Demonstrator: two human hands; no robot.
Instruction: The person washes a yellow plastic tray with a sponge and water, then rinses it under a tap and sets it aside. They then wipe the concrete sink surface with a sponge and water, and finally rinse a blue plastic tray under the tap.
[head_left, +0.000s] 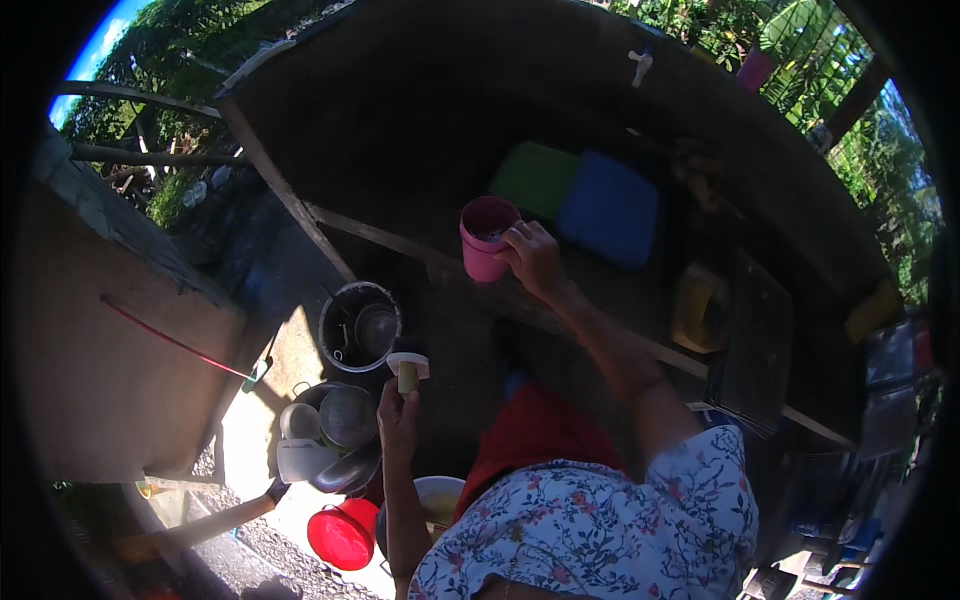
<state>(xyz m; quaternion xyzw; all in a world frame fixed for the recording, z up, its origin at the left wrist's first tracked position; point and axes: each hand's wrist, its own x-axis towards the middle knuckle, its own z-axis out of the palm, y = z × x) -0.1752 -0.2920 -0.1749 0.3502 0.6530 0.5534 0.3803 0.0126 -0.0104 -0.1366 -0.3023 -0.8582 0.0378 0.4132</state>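
My right hand (531, 259) grips the rim and side of a pink plastic cup (484, 259) at the edge of a dark sink counter. Something pale lies inside the cup; what it is I cannot tell. Lower and to the left, my left hand (397, 412) holds a small object with a yellowish cylindrical part (407, 376) and a white round flange (409, 363). Just beyond it stands a metal pot (360, 326) with smaller vessels inside. A green plastic lid or board (534, 178) and a blue one (609, 210) lie behind the cup.
Stacked bowls and pans (349, 416) sit at the lower left, above a red bucket (342, 534). A pale basin (439, 499) is partly hidden by my left arm. A white tap (640, 67) projects from the back wall. To the right are a yellowish container (699, 307) and a dark rack.
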